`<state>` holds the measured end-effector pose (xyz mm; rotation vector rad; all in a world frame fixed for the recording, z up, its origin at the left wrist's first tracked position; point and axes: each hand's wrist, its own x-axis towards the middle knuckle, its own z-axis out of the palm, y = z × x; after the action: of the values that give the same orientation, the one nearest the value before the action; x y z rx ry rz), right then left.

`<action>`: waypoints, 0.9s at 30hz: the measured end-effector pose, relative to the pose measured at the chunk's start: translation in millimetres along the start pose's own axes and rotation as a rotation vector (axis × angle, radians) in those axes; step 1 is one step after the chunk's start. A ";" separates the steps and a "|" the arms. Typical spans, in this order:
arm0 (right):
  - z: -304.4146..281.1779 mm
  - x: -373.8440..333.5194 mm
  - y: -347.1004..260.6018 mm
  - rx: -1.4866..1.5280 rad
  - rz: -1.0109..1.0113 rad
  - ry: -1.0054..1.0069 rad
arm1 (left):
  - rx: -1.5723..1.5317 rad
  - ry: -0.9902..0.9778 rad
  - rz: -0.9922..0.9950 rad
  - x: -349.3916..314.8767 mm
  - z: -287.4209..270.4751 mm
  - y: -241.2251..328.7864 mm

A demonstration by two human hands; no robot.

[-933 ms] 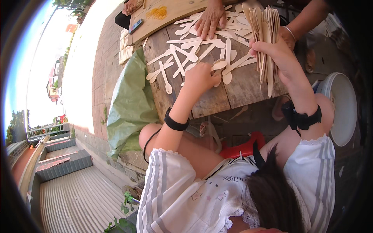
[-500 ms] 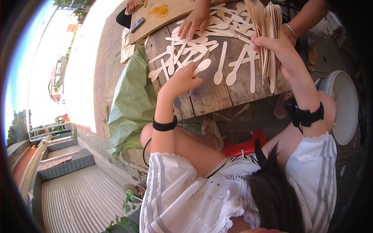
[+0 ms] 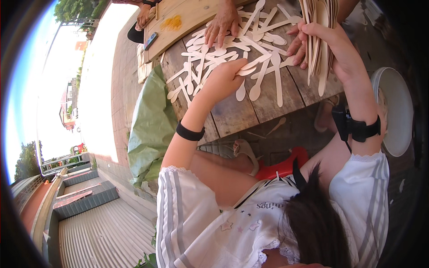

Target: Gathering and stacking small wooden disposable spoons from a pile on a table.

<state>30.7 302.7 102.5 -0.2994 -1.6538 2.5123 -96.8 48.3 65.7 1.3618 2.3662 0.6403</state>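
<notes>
My left hand (image 3: 225, 79) is closed on a few pale wooden spoons (image 3: 249, 68), pinched at the handles, with the bowl ends pointing right over the table. My right hand (image 3: 336, 44) grips a thick upright bundle of wooden spoons (image 3: 318, 49) at the table's right side. Many loose wooden spoons (image 3: 278, 76) lie in a spread pile on the plank table (image 3: 237, 114), just beyond my left hand. A co-worker's hand (image 3: 222, 27) rests on the pile, and that person's other hand (image 3: 298, 47) is beside my bundle, partly hidden behind it.
A wooden board (image 3: 190, 18) at the far left carries yellow rubber bands (image 3: 171, 23) and a small blue device (image 3: 151, 41). Another person's hand (image 3: 143, 17) is beyond it. Green sheeting (image 3: 152, 125) hangs at the left; a white bucket (image 3: 394, 111) stands right.
My left hand has moved right and now has spoons pointing right. The bundle in my right hand has shifted slightly right. The co-worker's right-side hand has come into view beside it.
</notes>
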 end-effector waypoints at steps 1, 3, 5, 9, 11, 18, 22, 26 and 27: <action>-0.9 -1.7 -1.8 0.007 -0.003 0.011 | 0.120 0.021 0.067 6.4 4.9 3.5; -1.2 -4.4 -5.0 -0.026 -0.015 0.005 | 0.293 -0.006 0.195 18.9 10.6 7.6; -0.5 -6.7 -8.2 -0.085 -0.035 -0.021 | 0.409 -0.093 0.248 28.4 10.0 7.7; 4.4 -8.0 -12.3 -0.134 -0.059 -0.065 | 0.534 -0.192 0.350 38.4 6.2 5.6; 6.6 -8.4 -14.3 -0.122 -0.067 -0.071 | 0.542 -0.202 0.397 41.1 5.2 5.0; 13.0 -6.3 -19.5 0.066 -0.040 0.086 | 0.696 -0.234 0.482 50.6 3.8 -0.1; 15.7 -5.3 -19.8 0.040 -0.056 0.102 | 0.636 -0.247 0.482 52.4 6.8 -4.9; 18.3 -4.9 -19.3 0.089 -0.071 0.101 | 0.649 -0.246 0.411 48.6 7.0 -4.3; 18.5 -4.6 -19.1 0.089 -0.070 0.122 | 0.648 -0.264 0.379 45.4 6.4 -3.0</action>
<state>30.8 292.7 127.6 -0.3703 -1.4767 2.4555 -117.8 88.0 55.9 2.0375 2.1914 -0.2581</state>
